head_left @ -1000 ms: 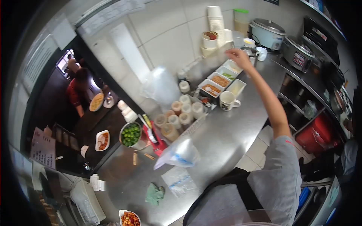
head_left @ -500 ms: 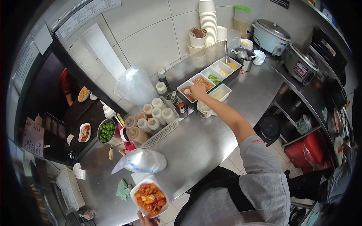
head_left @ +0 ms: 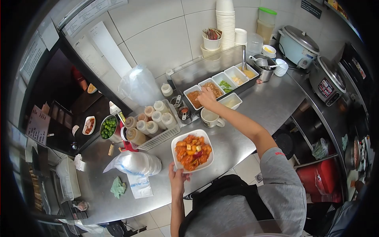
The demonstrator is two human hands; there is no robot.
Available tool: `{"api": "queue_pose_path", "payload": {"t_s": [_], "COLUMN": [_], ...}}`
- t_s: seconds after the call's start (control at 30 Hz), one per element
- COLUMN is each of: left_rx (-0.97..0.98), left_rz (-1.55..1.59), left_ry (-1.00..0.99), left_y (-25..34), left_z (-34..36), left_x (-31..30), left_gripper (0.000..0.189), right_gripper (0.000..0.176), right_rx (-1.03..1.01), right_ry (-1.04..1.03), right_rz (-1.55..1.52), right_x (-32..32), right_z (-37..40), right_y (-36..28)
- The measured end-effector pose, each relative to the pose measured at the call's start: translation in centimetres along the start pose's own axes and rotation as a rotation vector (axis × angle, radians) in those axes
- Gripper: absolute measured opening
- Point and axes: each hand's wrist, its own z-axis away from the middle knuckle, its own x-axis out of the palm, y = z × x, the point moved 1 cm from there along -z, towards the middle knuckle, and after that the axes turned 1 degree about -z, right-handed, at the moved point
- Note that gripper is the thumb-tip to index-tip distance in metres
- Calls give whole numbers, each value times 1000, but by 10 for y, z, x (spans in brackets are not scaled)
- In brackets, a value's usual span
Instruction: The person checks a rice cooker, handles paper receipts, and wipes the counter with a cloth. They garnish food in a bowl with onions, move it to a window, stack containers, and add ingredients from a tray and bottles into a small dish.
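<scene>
A white square bowl [head_left: 174, 153] of orange-red saucy chunks is held up over the counter by my left hand [head_left: 178, 175], which grips its lower left edge. At the row of topping tubs, my right hand [head_left: 207, 97] is over the border between a tub of brown crumbs [head_left: 193, 100] and a tub of lighter chopped bits [head_left: 215, 91]. Its fingers are drawn together, and what they hold, if anything, is hidden. Just below that wrist stands a white mug [head_left: 210, 118]. A tub of chopped green onion [head_left: 225, 85] sits farther along the row.
A basket [head_left: 162, 137] of squeeze bottles stands left of the tubs. Nearby are a plastic-wrapped bundle [head_left: 138, 162], a green cloth [head_left: 118, 187] and a pot of green limes [head_left: 109, 127]. Stacked paper bowls [head_left: 225, 27] and rice cookers [head_left: 299, 46] line the back.
My left hand has brought the bowl up and right, closer to the tubs. My right hand stays at the tubs; the white spoon seen in the brown crumbs no longer shows.
</scene>
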Motion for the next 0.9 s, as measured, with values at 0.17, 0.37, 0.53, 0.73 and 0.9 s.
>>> {"api": "queue_pose_path", "payload": {"t_s": [0.17, 0.37, 0.53, 0.73, 0.9], "left_rx": [13, 29, 29, 28, 22], "left_rz": [-29, -97, -85, -64, -40], "left_ry": [32, 78, 106, 104, 96], "left_y": [-17, -26, -29, -31, -32], "left_z": [-39, -63, -73, -76, -73], "left_x": [21, 27, 27, 24, 21], "left_gripper": [32, 26, 26, 28, 30], "right_gripper": [9, 6, 7, 8, 10], "right_rx": [241, 408, 222, -8, -54], "right_ry": [-140, -230, -202, 26, 67], "right_rz": [-158, -552, -706, -599, -557], "right_x": [7, -2, -85, -128, -140], "right_z": [4, 4, 36, 70, 72], "right_y": [5, 34, -13, -60, -68]}}
